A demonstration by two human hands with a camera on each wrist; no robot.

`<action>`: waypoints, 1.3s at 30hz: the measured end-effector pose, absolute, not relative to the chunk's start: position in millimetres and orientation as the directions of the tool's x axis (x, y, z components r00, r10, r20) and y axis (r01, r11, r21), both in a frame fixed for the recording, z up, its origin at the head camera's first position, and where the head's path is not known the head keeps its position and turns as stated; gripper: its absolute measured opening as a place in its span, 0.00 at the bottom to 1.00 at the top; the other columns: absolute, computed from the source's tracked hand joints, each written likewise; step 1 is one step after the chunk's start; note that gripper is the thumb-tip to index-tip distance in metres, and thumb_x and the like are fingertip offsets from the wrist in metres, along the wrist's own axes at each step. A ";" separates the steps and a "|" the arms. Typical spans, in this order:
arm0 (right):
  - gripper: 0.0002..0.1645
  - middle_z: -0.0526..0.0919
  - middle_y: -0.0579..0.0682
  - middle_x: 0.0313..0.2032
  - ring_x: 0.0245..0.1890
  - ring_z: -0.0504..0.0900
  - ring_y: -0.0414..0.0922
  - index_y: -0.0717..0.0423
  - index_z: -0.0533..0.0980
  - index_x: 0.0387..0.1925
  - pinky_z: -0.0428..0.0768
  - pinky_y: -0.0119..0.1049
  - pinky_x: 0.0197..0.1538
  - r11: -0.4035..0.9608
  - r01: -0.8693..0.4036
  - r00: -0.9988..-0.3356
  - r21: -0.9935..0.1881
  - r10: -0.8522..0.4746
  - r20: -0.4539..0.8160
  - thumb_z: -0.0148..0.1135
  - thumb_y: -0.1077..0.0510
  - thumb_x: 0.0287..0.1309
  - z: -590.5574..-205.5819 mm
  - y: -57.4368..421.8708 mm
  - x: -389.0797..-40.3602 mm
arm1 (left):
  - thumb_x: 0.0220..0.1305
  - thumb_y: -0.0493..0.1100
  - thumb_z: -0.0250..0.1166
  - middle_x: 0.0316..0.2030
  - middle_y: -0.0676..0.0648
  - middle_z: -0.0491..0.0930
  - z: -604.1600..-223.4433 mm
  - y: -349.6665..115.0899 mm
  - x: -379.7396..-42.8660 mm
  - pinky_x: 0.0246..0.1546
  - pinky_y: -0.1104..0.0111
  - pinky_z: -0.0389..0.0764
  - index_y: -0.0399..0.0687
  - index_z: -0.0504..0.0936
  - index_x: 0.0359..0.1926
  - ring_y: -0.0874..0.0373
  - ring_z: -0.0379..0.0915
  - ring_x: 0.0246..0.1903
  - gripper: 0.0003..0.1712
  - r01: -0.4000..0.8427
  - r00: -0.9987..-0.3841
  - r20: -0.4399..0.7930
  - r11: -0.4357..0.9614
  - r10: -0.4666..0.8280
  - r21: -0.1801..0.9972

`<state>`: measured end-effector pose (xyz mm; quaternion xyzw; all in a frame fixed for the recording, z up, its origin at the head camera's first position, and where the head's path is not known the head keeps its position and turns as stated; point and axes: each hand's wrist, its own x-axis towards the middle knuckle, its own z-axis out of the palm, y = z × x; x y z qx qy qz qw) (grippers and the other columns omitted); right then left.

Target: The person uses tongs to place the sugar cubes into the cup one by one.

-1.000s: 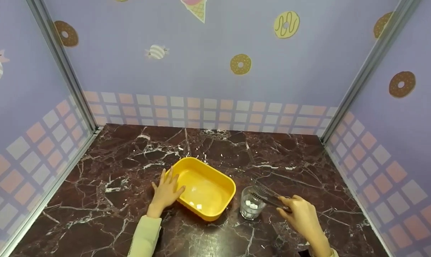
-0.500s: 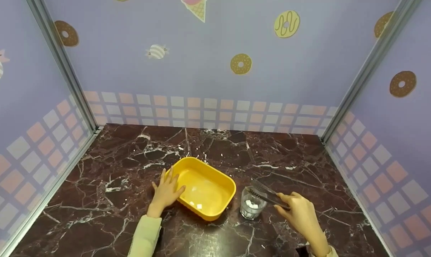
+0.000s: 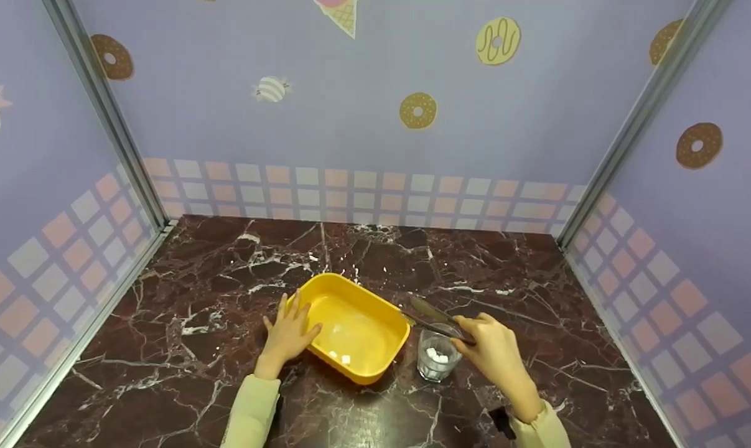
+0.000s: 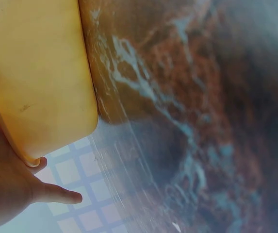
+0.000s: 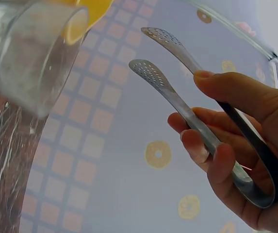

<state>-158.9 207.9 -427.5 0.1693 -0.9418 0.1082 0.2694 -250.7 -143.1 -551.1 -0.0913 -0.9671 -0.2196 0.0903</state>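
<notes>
My right hand [image 3: 490,348] holds metal tongs [image 5: 197,124] between thumb and fingers. Their perforated tips stand apart with nothing between them, above the glass [image 3: 430,368] and near the right rim of the yellow basin [image 3: 375,358] in the head view. Several white cubes [image 3: 436,355] lie inside the glass. Two small white cubes [image 3: 346,359] sit on the basin's floor near its front edge. My left hand [image 3: 286,336] rests with fingers spread over the basin's left rim; in the left wrist view the basin's outer wall [image 4: 41,73] hides part of that hand.
A dark red marble tabletop [image 3: 213,386] with white veins lies under everything. Lilac walls [image 3: 350,112] with donut pictures and pink and white squares close in the back and both sides. Metal posts [image 3: 111,118] run up the corners.
My right hand has moved left and slightly up with the tongs, from over the glass's mouth toward the basin's right rim. My left hand and the basin have stayed put.
</notes>
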 end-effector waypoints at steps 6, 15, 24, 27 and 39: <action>0.18 0.82 0.45 0.23 0.19 0.72 0.40 0.49 0.82 0.34 0.70 0.33 0.17 0.904 -0.422 -0.774 -0.076 -0.315 0.549 0.72 0.51 0.35 -430.2 182.6 -172.3 | 0.58 0.56 0.55 0.68 0.42 0.50 -552.8 -143.1 -251.0 0.50 0.27 0.42 0.40 0.67 0.59 0.40 0.36 0.68 0.33 0.229 -0.961 0.242 0.878 0.135 0.420; 0.13 0.78 0.45 0.18 0.19 0.72 0.43 0.50 0.80 0.28 0.70 0.38 0.17 0.878 -0.472 -0.800 -0.074 -0.391 0.456 0.70 0.52 0.36 -439.8 146.6 -185.7 | 0.59 0.58 0.53 0.68 0.41 0.50 -548.2 -143.4 -249.7 0.51 0.27 0.42 0.41 0.66 0.60 0.39 0.37 0.67 0.34 0.212 -0.970 0.201 0.889 0.140 0.405; 0.11 0.81 0.46 0.20 0.22 0.78 0.45 0.48 0.81 0.26 0.74 0.40 0.21 0.851 -0.525 -0.802 -0.028 -0.484 0.350 0.71 0.51 0.36 -457.8 122.0 -187.0 | 0.59 0.58 0.53 0.68 0.41 0.49 -547.6 -142.7 -249.4 0.51 0.27 0.41 0.42 0.66 0.61 0.39 0.37 0.67 0.34 0.206 -0.972 0.196 0.885 0.134 0.418; 0.10 0.81 0.45 0.19 0.21 0.79 0.46 0.49 0.79 0.21 0.74 0.40 0.20 0.839 -0.543 -0.792 -0.007 -0.510 0.337 0.71 0.51 0.34 -464.6 116.9 -186.5 | 0.59 0.58 0.53 0.68 0.42 0.49 -547.8 -142.5 -249.5 0.52 0.28 0.41 0.42 0.66 0.61 0.40 0.37 0.68 0.34 0.200 -0.973 0.195 0.887 0.127 0.416; 0.09 0.78 0.46 0.16 0.16 0.74 0.45 0.50 0.77 0.16 0.68 0.37 0.16 0.825 -0.560 -0.786 0.076 -0.558 0.267 0.70 0.52 0.34 -480.0 104.8 -184.3 | 0.59 0.58 0.53 0.68 0.41 0.49 -549.1 -142.8 -250.4 0.51 0.27 0.41 0.41 0.67 0.60 0.40 0.36 0.68 0.34 0.202 -0.973 0.193 0.885 0.130 0.420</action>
